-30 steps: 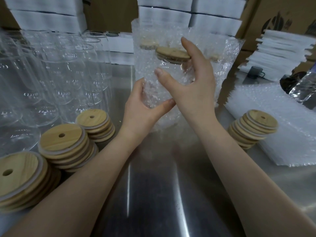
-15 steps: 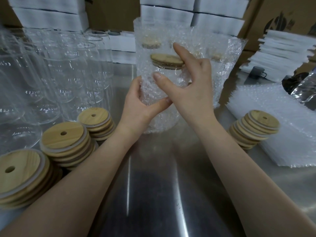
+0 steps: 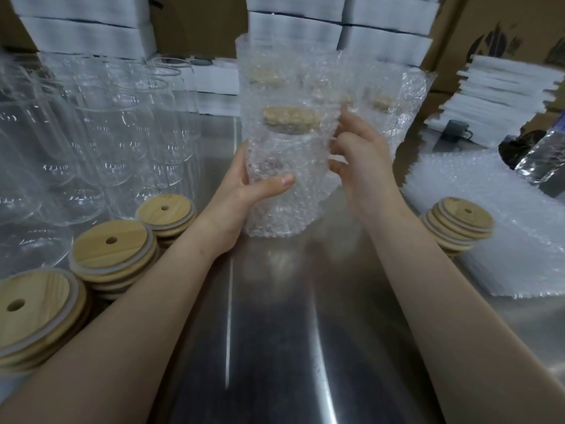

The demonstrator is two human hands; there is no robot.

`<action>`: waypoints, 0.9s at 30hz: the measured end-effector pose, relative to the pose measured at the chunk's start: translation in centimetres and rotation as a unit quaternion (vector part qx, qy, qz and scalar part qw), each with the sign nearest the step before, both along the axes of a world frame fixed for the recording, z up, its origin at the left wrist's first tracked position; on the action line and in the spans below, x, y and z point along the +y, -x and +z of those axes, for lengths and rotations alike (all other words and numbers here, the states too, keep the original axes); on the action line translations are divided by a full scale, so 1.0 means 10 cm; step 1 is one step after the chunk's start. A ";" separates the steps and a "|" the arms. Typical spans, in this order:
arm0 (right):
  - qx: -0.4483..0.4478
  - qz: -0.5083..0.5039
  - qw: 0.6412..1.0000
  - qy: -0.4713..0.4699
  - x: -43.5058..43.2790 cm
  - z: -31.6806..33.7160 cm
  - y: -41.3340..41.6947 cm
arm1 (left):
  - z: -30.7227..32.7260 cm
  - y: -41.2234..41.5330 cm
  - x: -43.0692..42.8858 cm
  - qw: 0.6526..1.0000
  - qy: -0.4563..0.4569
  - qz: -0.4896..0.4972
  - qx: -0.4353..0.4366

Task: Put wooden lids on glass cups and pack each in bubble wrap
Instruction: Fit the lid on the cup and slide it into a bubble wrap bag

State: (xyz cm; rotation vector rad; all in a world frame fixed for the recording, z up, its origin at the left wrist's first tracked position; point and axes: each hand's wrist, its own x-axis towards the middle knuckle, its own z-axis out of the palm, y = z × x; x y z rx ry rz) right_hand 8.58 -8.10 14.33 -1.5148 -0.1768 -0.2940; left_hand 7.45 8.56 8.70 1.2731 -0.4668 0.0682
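Note:
A glass cup with a wooden lid (image 3: 292, 119) sits inside a clear bubble wrap bag (image 3: 284, 185), held upright above the steel table (image 3: 275, 332). My left hand (image 3: 244, 194) grips the lower part of the bag and cup, thumb across the front. My right hand (image 3: 360, 157) holds the bag's right side at lid height, its fingers curled against the wrap. Behind stand more wrapped, lidded cups (image 3: 385, 102). Several bare glass cups (image 3: 116, 133) stand at the left. Stacks of wooden lids (image 3: 113, 252) lie at the near left, and another lid stack (image 3: 458, 221) at the right.
A pile of flat bubble wrap bags (image 3: 489, 215) lies on the right of the table. White foam boxes (image 3: 293, 29) and cardboard cartons (image 3: 495, 29) line the back. A stack of white sheets (image 3: 501, 90) and a dark object (image 3: 516, 151) sit at the far right.
The lidded cup has sunk fully into the bubble wrap bag. My right hand has come off the lid and moved to the bag's right side. My left hand has stayed at the bag's lower part.

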 end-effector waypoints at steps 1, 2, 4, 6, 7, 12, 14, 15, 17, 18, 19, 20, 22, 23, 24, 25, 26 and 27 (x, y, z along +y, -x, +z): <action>0.007 0.018 1.000 0.007 0.00 -0.01 -0.01 | 0.00 0.00 0.00 1.000 0.006 0.002 -0.002; 0.005 0.031 0.999 0.008 0.00 -0.02 0.00 | -0.01 -0.01 0.00 1.000 0.012 0.005 -0.005; -0.003 0.029 1.000 0.004 0.00 -0.03 0.00 | -0.01 -0.01 0.00 1.000 0.021 0.009 -0.010; -0.009 0.005 1.000 -0.009 0.00 -0.03 -0.01 | 0.00 0.00 -0.01 0.999 0.027 0.009 -0.015; -0.016 -0.004 1.000 -0.015 -0.01 -0.03 0.00 | 0.00 0.00 -0.01 0.999 0.030 0.008 -0.016; -0.061 -0.047 0.996 -0.043 0.00 0.00 0.03 | 0.00 -0.01 -0.01 0.999 0.046 0.009 -0.020; -0.075 -0.052 0.995 -0.047 0.00 0.01 0.05 | 0.03 -0.02 0.00 0.998 0.053 0.018 -0.027; -0.081 -0.054 0.994 -0.048 0.01 0.02 0.06 | 0.04 -0.02 0.00 0.998 0.059 0.023 -0.030; -0.095 -0.053 0.993 -0.051 0.01 0.03 0.08 | 0.08 -0.03 0.01 0.996 0.075 0.030 -0.032; -0.100 -0.052 0.992 -0.052 0.01 0.03 0.09 | 0.09 -0.04 0.02 0.995 0.085 0.033 -0.030; -0.106 -0.051 0.992 -0.053 0.01 0.03 0.09 | 0.11 -0.04 0.02 0.994 0.099 0.036 -0.024; -0.110 -0.049 0.991 -0.056 0.01 0.03 0.09 | 0.12 -0.03 0.02 0.992 0.115 0.041 -0.015; -0.111 -0.042 0.991 -0.065 0.00 0.03 0.09 | 0.15 -0.02 0.02 0.989 0.142 0.051 0.000; -0.109 -0.040 0.991 -0.069 0.00 0.03 0.09 | 0.16 -0.01 0.02 0.987 0.149 0.059 0.004; -0.106 -0.038 0.991 -0.072 0.00 0.03 0.09 | 0.17 -0.01 0.01 0.985 0.155 0.070 0.007; -0.103 -0.036 0.991 -0.074 0.00 0.02 0.08 | 0.19 -0.01 0.00 0.983 0.163 0.085 0.010; -0.101 -0.034 0.991 -0.076 0.00 0.02 0.08 | 0.20 -0.01 -0.01 0.980 0.173 0.100 0.011; -0.100 -0.033 0.992 -0.076 0.00 0.02 0.08 | 0.22 0.00 -0.01 0.977 0.181 0.114 0.010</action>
